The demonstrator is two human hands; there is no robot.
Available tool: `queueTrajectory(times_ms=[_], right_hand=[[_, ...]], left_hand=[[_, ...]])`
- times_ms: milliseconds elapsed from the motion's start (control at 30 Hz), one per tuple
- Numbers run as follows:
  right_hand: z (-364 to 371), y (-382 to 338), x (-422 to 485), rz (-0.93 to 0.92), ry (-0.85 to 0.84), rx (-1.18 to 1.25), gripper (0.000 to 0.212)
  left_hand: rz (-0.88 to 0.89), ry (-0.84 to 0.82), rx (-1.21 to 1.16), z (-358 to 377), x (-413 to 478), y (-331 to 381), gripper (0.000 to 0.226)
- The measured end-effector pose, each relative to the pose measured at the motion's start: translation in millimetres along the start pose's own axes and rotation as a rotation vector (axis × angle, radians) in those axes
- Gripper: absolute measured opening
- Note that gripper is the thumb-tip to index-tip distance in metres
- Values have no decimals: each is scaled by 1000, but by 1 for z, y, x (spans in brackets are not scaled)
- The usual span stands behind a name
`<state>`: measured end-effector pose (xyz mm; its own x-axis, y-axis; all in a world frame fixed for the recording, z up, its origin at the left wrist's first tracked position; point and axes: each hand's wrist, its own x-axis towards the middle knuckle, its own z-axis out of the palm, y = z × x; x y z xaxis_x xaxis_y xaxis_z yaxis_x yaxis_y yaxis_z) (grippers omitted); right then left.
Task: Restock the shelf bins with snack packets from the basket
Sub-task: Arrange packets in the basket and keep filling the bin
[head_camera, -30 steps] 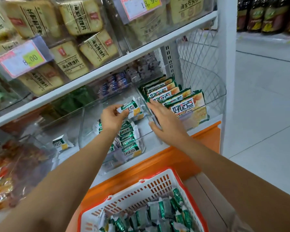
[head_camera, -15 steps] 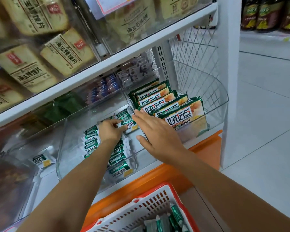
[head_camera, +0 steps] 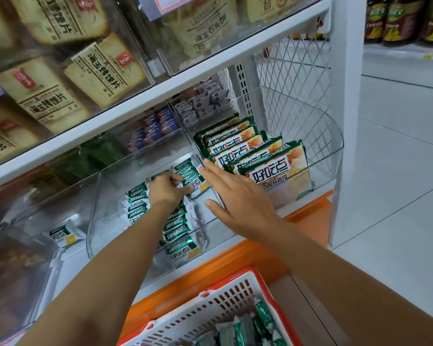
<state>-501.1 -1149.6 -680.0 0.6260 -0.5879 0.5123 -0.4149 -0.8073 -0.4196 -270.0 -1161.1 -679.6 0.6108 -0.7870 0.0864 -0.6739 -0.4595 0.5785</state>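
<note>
The left hand (head_camera: 166,191) is reaching into the clear bin (head_camera: 98,208). Its fingers (head_camera: 179,182) are curling round a small green snack packet (head_camera: 196,188) and pinching it at the back of the right-hand row. The right hand (head_camera: 238,196) is lying open with straight fingers. It is resting against the see-through wall between this bin and the big packets (head_camera: 273,171) next door, and it is holding nothing. To do this step well, the left hand should be sliding the packet down flat behind the others, with its words facing the same way, and letting go only when it is sitting snug. The right hand can be keeping the wall from wobbling. More packets (head_camera: 245,330) are waiting in the basket (head_camera: 210,310) below, so there is still plenty to put away. A second ago the left hand was holding the packet up higher, above the rows. Now it is down low among them, nearly in its place. The right hand is touching the same wall as before, and the basket is showing less at the bottom.
</note>
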Motion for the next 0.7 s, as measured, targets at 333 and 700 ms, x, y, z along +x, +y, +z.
queueTrajectory(times_ms=[333,700], right_hand=[[-6,-8,-13,-91,51,56,54],[-1,-29,-86,-106,59,78,38]], left_hand=[[238,12,-97,-37,-47,16,9],[487,75,-72,-57,-154,28,11]])
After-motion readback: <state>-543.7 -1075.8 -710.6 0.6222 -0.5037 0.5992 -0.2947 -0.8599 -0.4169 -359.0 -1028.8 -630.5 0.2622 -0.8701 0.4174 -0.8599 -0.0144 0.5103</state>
